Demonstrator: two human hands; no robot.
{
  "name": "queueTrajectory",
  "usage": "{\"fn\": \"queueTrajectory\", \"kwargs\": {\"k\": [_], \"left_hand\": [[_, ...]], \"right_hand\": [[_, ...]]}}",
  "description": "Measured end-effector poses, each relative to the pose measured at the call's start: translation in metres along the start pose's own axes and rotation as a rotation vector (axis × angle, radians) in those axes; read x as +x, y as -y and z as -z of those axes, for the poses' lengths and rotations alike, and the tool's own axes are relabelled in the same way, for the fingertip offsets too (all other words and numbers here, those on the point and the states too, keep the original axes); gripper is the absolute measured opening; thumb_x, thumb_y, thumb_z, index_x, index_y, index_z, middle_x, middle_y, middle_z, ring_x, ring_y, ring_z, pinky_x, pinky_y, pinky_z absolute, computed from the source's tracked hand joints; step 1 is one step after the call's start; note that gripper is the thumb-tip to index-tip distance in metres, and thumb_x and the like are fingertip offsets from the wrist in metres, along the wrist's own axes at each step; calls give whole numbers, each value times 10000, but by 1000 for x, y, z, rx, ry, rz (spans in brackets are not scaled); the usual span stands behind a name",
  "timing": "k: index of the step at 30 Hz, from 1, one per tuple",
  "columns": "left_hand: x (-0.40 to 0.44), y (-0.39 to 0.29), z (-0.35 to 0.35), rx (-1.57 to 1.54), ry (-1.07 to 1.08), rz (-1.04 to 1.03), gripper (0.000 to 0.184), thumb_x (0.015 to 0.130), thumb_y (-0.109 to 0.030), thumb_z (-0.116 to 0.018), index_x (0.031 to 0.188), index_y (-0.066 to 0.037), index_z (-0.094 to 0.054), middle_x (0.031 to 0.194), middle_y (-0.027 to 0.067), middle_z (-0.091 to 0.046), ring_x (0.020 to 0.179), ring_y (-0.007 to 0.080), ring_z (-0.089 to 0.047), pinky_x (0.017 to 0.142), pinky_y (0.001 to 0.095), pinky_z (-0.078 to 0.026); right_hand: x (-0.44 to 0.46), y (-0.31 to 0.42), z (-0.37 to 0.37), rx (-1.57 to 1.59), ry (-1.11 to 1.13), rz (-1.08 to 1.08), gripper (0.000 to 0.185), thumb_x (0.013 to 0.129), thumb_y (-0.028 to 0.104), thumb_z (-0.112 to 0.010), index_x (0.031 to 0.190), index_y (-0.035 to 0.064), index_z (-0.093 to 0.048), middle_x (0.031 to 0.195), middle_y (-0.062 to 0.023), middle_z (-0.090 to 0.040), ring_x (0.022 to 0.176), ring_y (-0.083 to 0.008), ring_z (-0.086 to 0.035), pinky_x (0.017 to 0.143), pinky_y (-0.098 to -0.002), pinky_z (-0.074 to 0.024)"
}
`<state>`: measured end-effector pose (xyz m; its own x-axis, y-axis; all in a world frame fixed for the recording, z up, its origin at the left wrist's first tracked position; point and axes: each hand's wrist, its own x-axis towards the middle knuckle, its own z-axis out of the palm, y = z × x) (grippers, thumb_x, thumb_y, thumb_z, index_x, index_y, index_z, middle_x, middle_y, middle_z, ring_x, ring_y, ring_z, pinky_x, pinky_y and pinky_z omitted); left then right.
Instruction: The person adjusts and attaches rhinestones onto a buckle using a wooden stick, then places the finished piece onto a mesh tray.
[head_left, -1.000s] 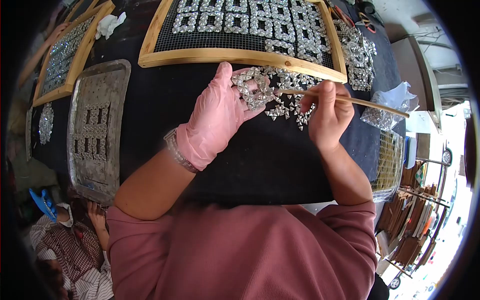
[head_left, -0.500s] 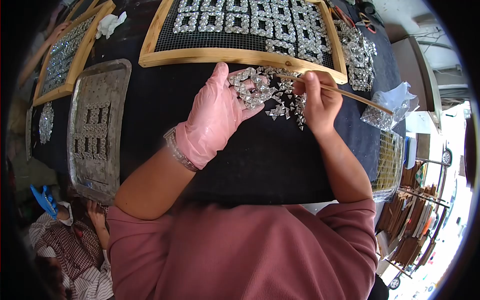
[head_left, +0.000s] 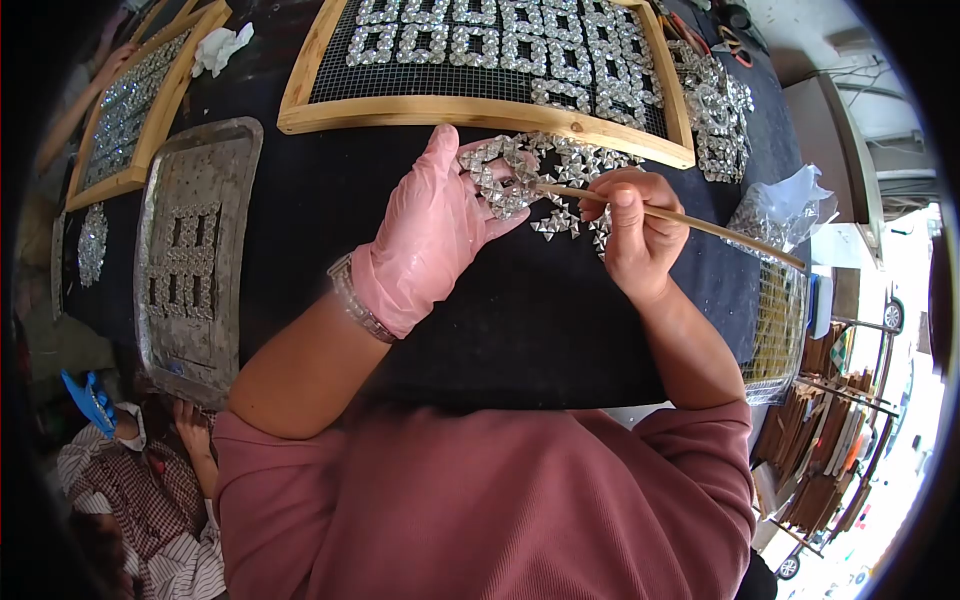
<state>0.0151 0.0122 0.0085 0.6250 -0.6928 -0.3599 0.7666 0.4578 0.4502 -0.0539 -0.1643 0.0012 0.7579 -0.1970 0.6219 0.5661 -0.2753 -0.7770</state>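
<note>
My left hand [head_left: 415, 235], in a pink glove, is palm up and holds a ring-shaped piece set with silver stones [head_left: 487, 157] on its fingers. My right hand [head_left: 642, 225], bare, pinches a thin wooden stick [head_left: 725, 233]. The stick's tip touches or nearly touches the right side of the silver piece; whether a stone sits on the tip I cannot tell. Loose silver pyramid-shaped stones [head_left: 556, 224] are scattered on the black tabletop just beyond and beside my left fingertips, partly hidden by my hands.
A wood-framed mesh tray [head_left: 420, 108] with rows of silver pieces lies ahead. At left are a metal tray [head_left: 190, 350] and another wooden frame [head_left: 150, 160]. A plastic bag [head_left: 785, 205] and silver pieces [head_left: 720, 120] lie right. A co-worker's blue-gloved hand [head_left: 90, 400] shows lower left.
My right hand has moved down slightly, and the stick's tip has shifted from over the loose stones to the silver piece. My left hand holds its place.
</note>
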Motion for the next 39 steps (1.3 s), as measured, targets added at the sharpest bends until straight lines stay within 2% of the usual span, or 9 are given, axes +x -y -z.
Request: {"fn": "queueTrajectory", "kwargs": {"k": [2,7,13,16,19,23,26,34,39], "left_hand": [[-2,-1,-3,24,-29,-4,556,952,-464,-271,1218,-7,-441,1231,159,-515,1128,269,-503,985,424,-342],[0,1,0,17,-3,-1,528,958,-450,-273,1206,-13,-435,1218,167,-516,1123,279,-504,992,435,-331],[-1,1,-2,2,10,6,486,961,-444,-284,1175,-34,-432,1198,163,-516,1121,282,-496,1009,458,-304],[-1,1,-1,16,-1,-6,496,959,-440,-290,1188,-24,-432,1196,169,-524,1113,280,-507,996,446,-324],[-2,1,-4,46,-25,-28,528,956,-437,-298,1225,1,-419,1217,187,-519,1113,281,-516,981,426,-352],[-3,3,-7,93,-14,-56,524,954,-447,-309,1223,-8,-405,1205,179,-522,1099,269,-522,972,417,-362],[-4,4,-9,135,-19,-75,521,953,-458,-311,1219,-19,-400,1196,168,-525,1089,256,-523,967,408,-369],[-3,5,-7,168,53,-135,504,962,-440,-304,1218,-16,-396,1175,156,-529,1082,239,-524,965,393,-382],[-3,6,-7,149,81,-150,500,967,-419,-306,1215,7,-389,1163,162,-528,1086,244,-522,961,393,-406]], "right_hand": [[5,1,0,38,-59,0,153,915,90,-520,804,-13,-538,683,-75,-603,571,-92,-536,519,-214,-436],[10,-17,4,-123,-138,-305,198,907,162,-561,811,-11,-562,650,-26,-582,571,-52,-523,519,-183,-425],[10,-25,4,-212,-60,-314,198,907,160,-560,817,-16,-573,656,-31,-589,568,-56,-526,521,-182,-429],[12,-21,3,-121,-113,-313,202,908,165,-559,812,-12,-568,659,-36,-593,568,-61,-528,521,-186,-429],[11,-14,5,-43,-176,-242,202,913,162,-550,803,-8,-558,659,-36,-589,572,-65,-530,520,-189,-428],[8,2,8,8,-61,-155,179,911,132,-544,791,-1,-553,658,-40,-579,591,-74,-534,509,-206,-421],[4,6,10,-151,67,-53,153,889,111,-573,787,-2,-559,656,-51,-577,580,-88,-531,500,-228,-418],[7,11,6,-376,188,130,122,809,72,-651,783,15,-545,668,-85,-592,525,-202,-557,472,-283,-426],[11,16,5,-458,239,199,196,796,152,-675,770,29,-526,646,-95,-585,530,-238,-568,471,-311,-438]]}}
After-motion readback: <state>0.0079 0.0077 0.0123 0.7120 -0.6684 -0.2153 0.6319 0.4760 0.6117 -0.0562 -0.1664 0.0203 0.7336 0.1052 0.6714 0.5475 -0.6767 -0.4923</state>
